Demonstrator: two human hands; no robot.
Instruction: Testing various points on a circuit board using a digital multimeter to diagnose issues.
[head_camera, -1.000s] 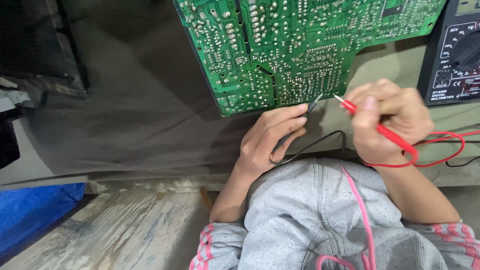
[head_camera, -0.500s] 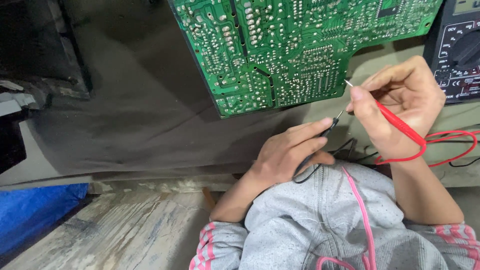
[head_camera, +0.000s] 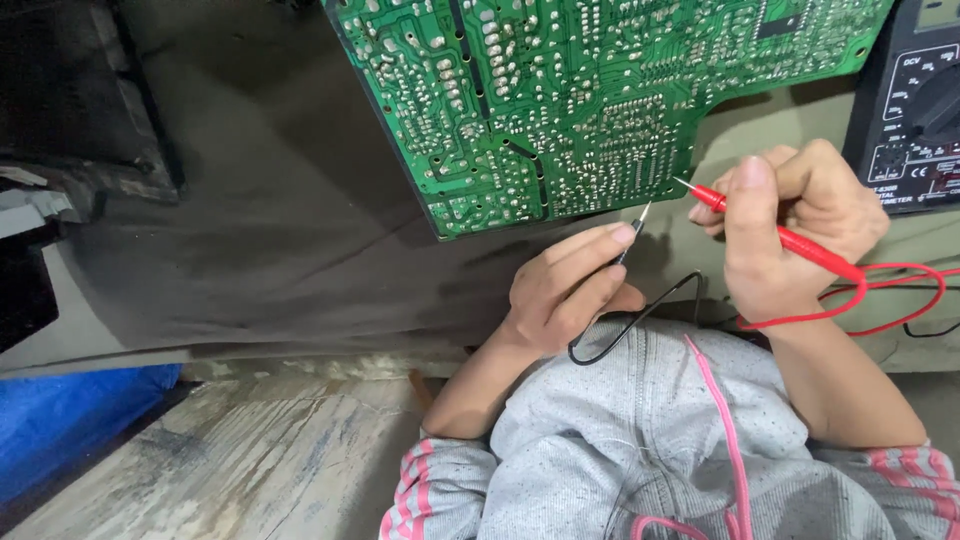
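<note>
- My left hand (head_camera: 565, 290) pinches the black probe (head_camera: 632, 228); its tip has risen to just below the green circuit board (head_camera: 600, 90) edge.
- My right hand (head_camera: 800, 225) grips the red probe (head_camera: 770, 228), now drawn back, off the solder side.
- So neither tip touches a solder joint.

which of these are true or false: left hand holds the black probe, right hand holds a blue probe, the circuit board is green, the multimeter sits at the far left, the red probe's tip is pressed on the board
1. The left hand holds the black probe. True.
2. The right hand holds a blue probe. False: it holds the red probe.
3. The circuit board is green. True.
4. The multimeter sits at the far left. False: it is at the far right, beside the board.
5. The red probe's tip is pressed on the board. False: it hangs just off the board's lower edge.
</note>
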